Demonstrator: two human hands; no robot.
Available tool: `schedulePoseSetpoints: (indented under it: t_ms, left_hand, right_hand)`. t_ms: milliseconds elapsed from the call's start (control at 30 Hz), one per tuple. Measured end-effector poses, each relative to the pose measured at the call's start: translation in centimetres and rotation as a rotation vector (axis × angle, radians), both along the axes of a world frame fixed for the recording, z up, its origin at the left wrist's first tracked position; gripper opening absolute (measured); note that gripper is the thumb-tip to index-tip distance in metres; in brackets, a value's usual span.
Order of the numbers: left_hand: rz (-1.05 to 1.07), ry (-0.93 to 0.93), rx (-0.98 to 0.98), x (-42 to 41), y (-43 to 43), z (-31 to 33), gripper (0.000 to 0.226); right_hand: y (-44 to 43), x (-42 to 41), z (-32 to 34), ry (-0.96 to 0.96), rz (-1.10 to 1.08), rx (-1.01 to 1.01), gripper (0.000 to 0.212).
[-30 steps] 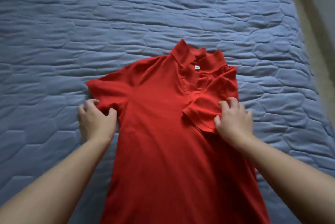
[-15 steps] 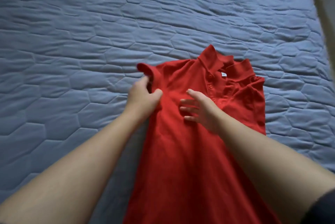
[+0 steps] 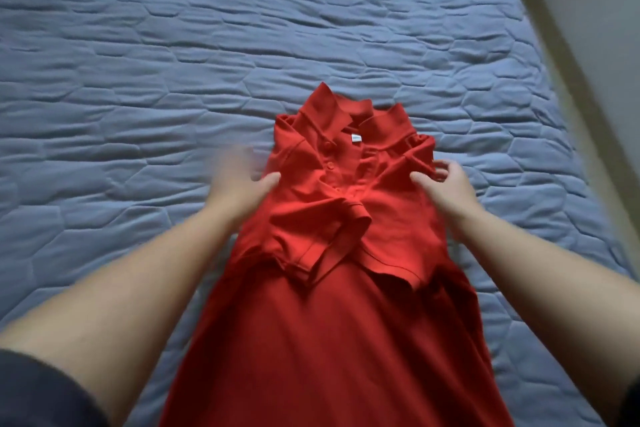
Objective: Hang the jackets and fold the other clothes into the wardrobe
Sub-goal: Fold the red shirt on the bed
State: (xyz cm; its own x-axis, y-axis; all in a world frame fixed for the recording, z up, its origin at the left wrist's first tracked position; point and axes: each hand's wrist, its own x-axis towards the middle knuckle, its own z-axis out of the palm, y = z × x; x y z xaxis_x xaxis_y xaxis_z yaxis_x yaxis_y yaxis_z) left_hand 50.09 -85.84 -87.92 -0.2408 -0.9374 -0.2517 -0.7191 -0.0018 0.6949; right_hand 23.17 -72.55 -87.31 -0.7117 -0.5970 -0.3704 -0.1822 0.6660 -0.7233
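Observation:
A red polo shirt (image 3: 325, 322) lies face up on the bed, collar away from me, with both short sleeves folded in over the chest. My left hand (image 3: 242, 184) is at the shirt's left shoulder edge; it is motion-blurred, fingers spread over the quilt, thumb touching the fabric. My right hand (image 3: 446, 191) is at the right shoulder edge and pinches the folded cloth between thumb and fingers. The shirt's lower hem runs out of the bottom of the view.
The blue quilted bedspread (image 3: 173, 80) fills most of the view around the shirt. The bed's right edge and a pale strip of floor or wall (image 3: 588, 46) run diagonally along the upper right.
The left sleeve has been folded over the chest onto the right sleeve. My left hand has let go and moved back to the left edge; my right hand went from the chest to the right shoulder.

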Motion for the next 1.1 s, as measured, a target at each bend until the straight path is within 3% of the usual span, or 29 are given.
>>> schedulePoseSetpoints:
  t_ms: [67, 133, 333, 400, 633, 733, 833, 900, 1033, 1100]
  left_hand:
    - [0.103, 0.141, 0.193, -1.7, -2.0, -0.4, 0.071]
    - [0.205, 0.284, 0.304, -3.2, -3.6, -0.8, 0.068]
    - [0.203, 0.438, 0.399, -5.5, -5.2, -1.4, 0.026]
    - [0.190, 0.420, 0.417, -5.3, -4.9, -0.2, 0.015]
    - [0.126, 0.446, 0.282, -2.8, -2.2, 9.3, 0.038]
    - [-0.029, 0.432, 0.295, -0.3, 0.7, 13.6, 0.054]
    - [-0.297, 0.283, 0.224, 3.6, 5.3, 16.0, 0.058]
    - [-0.552, 0.080, 0.056, 6.8, 8.6, 16.4, 0.050]
    - [-1.016, -0.326, -0.382, 12.3, 15.7, 14.3, 0.028]
    - [-1.224, -0.482, -0.389, 14.3, 18.7, 12.0, 0.017]
  right_hand:
    - [-2.0, -0.9, -0.6, -0.074, -0.060, -0.058, 0.065]
    - [-3.9, -2.1, -1.5, -0.123, -0.129, -0.084, 0.064]
    - [-4.8, -4.5, -1.3, -0.211, -0.064, -0.063, 0.006]
    - [-4.2, -5.0, 0.1, -0.210, -0.050, -0.097, 0.017]
    - [-0.1, -3.1, 8.6, -0.475, -0.019, -0.238, 0.030]
    - [3.5, -1.7, 12.8, -0.494, 0.081, -0.240, 0.041]
    - [8.1, 0.2, 15.8, -0.398, 0.297, -0.182, 0.044]
    - [11.6, 1.9, 16.9, -0.223, 0.527, -0.120, 0.044]
    - [19.9, 5.8, 14.2, 0.398, 1.112, 0.069, 0.024]
    - [23.6, 7.9, 11.6, 0.634, 1.330, 0.159, 0.012]
